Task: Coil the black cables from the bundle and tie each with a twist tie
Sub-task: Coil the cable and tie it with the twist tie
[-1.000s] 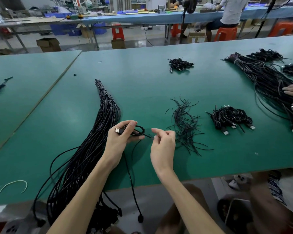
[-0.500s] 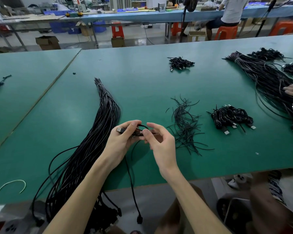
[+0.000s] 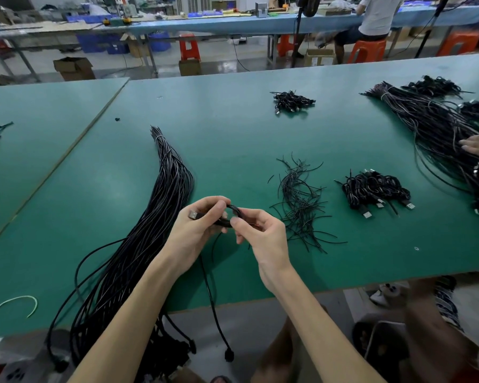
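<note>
Green bench under me — my left hand grips the coiled cable, right hand pinching it too, just right of the bundle; twist ties farther right.

The table is plain green, with a paler seam line toward its left edge. The bundle is glossy black, bound near its far tip by a pale band. The coil is black, its plug silver. The loose ties are black. The finished coils near the right edge are black with silver plugs. A whitish tie curves near the front left corner. The stools behind are orange-red.
</note>
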